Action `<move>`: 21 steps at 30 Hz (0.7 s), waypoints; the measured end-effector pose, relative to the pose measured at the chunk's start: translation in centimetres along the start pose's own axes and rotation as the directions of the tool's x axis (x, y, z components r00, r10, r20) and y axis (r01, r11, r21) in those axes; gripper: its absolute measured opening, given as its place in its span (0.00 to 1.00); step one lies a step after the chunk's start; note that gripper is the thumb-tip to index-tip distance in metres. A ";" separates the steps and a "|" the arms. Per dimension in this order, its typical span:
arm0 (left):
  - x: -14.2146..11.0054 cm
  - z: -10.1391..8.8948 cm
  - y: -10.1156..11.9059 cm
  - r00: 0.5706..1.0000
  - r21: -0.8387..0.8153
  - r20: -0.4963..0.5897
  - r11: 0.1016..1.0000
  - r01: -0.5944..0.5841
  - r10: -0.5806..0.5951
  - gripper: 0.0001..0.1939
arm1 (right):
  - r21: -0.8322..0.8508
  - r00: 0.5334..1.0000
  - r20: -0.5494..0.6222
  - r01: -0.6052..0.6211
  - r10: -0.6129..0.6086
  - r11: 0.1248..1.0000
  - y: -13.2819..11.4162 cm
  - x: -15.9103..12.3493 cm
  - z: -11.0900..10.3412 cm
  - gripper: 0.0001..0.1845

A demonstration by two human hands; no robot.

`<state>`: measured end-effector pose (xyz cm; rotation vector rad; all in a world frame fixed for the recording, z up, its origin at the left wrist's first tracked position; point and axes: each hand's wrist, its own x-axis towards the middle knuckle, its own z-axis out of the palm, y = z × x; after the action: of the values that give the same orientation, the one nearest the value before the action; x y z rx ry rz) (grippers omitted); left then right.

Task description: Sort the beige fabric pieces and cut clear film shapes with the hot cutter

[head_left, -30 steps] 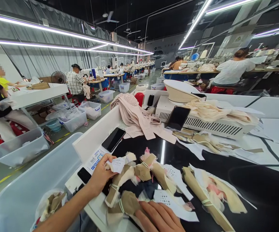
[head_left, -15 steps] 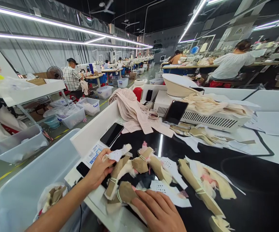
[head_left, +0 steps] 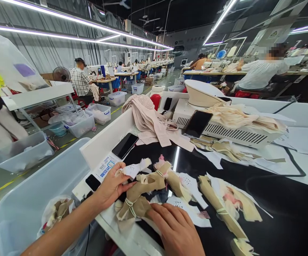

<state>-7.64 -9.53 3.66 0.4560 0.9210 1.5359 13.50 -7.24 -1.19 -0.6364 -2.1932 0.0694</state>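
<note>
Pinching a white dotted strip (head_left: 136, 169) between thumb and fingers, my left hand (head_left: 113, 186) is narrowed, its thumb resting against the tan cloth just below. My right hand (head_left: 175, 225) lies with its fingers long and close together over the end of the near tan bundle (head_left: 136, 207); its thumb is out of sight, so I can't fairly tell whether it grips anything underneath. That bundle, wound with a pale tie, sits between my two hands at the table's near edge. Just beyond it, a middle tan bundle (head_left: 174, 182) lies slantwise, with a dotted white piece (head_left: 188, 183) beside it. Another dotted sheet (head_left: 188, 209) spreads out next to my right fingers. Farther right on the black tabletop (head_left: 282, 202), a long tied bundle (head_left: 222, 208) lies near white, cream and pink scraps.

Past my left hand are a printed label (head_left: 107, 166) and a black phone (head_left: 125, 145). Pale pink strips (head_left: 150, 119) are heaped at the table's corner, and a second phone (head_left: 198, 123) leans against a white vented box (head_left: 236, 134). On my left stands a translucent bin (head_left: 20, 217) holding bagged scraps (head_left: 59, 213). Well beyond, a person in a checked shirt (head_left: 79, 81) sits by sewing machines.
</note>
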 end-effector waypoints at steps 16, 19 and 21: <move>-1.3 1.2 0.3 0.991 -0.030 0.125 0.998 0.050 -0.045 0.15 | -0.023 0.998 -0.001 0.061 -0.061 0.998 0.1 -0.5 0.3 0.24; -1.3 1.2 0.0 0.991 -0.022 0.127 0.998 0.055 -0.051 0.17 | -0.024 0.998 0.011 0.059 -0.059 0.998 0.1 -0.5 0.4 0.24; -1.2 1.1 -0.1 0.990 0.030 0.138 0.999 0.035 -0.039 0.18 | -0.025 0.998 0.009 0.061 -0.061 0.998 0.1 -0.5 0.4 0.24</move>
<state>-6.56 -10.35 4.51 0.5554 0.8396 1.4405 13.47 -7.34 -1.82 -0.5834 -2.2226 0.0123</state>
